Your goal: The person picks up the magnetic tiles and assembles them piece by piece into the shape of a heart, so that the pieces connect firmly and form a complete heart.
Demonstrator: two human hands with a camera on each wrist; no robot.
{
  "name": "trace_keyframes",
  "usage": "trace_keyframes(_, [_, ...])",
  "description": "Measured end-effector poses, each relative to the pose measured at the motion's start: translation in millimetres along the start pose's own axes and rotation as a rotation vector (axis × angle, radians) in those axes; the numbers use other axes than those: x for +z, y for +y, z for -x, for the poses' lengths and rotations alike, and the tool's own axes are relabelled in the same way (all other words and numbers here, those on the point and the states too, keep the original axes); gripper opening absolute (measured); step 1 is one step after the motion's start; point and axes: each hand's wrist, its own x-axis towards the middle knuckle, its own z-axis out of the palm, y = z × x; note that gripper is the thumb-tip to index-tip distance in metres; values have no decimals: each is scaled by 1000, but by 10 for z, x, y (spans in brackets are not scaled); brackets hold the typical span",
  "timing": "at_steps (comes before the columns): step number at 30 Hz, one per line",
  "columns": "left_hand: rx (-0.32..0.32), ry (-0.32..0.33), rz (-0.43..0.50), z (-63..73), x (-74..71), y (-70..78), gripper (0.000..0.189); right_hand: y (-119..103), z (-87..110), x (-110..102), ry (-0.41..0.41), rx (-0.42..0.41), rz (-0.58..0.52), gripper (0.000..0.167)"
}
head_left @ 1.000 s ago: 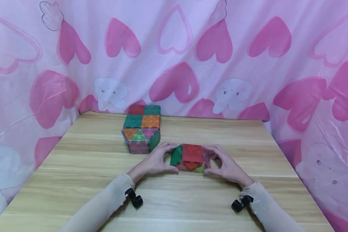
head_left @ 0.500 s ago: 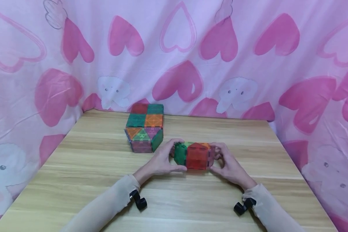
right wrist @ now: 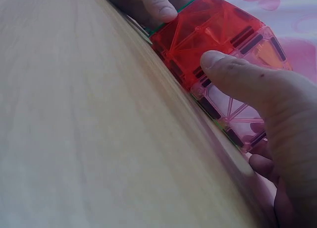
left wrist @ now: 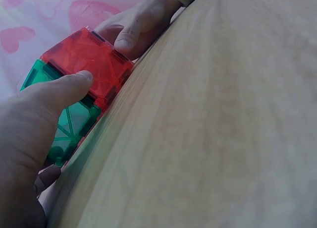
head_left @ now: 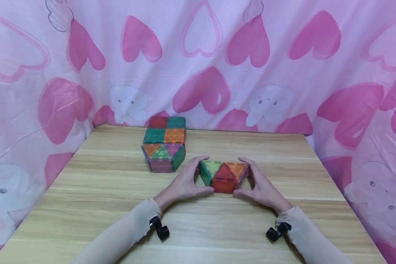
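Note:
A small block built of translucent magnetic tiles (head_left: 225, 185) sits on the table between both hands. Its top shows yellow-green, red and orange triangles; the front wall is a red square. My left hand (head_left: 188, 183) grips its left end, thumb on the front and fingers round the back. The right hand (head_left: 259, 185) holds the other end likewise. In the left wrist view, the left thumb lies near the seam of the red tile (left wrist: 94, 59) and the green tile (left wrist: 77, 121). From the right wrist, the right thumb crosses the red wall (right wrist: 208, 29) beside a pink tile (right wrist: 228, 106).
A larger magnetic-tile structure (head_left: 163, 143), with red, green, orange and pink tiles, stands behind and to the left of the hands. The wooden table (head_left: 217, 234) ends at a pink heart-patterned curtain (head_left: 199, 44). Each wrist wears a black camera mount (head_left: 160, 229).
The held block has been turned between the hands: its red square tile went from the top to the front, and the triangle side now faces up. The larger structure has stayed in place.

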Motion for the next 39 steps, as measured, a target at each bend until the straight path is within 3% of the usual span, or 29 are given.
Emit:
trace_keyframes(6, [-8,79,-50,-8,-5,13,102,-16,-22,12,16,-5,-57,107])
trace_keyframes(11, [-21,113,-79,-35,31,50,102,-27,-24,-27,25,15,-44,107])
trace_keyframes(21, [-4,137,-112,-57,84,98,104,-29,3,-55,49,27,-5,118])
trace_keyframes(27, [11,128,-46,-36,90,102,99,2,-30,-23,99,45,-48,117])
trace_keyframes(30, [10,112,2,-22,86,106,91,13,-49,-16,184,77,-39,101])
trace_keyframes(35, [32,24,184,2,118,116,76,6,-27,-18,306,159,-3,54])
trace_keyframes(37, [46,-20,276,5,136,115,73,-3,-5,-17,325,145,-27,41])
trace_keyframes(39, [59,-42,298,8,134,118,71,-5,9,-10,335,96,-94,37])
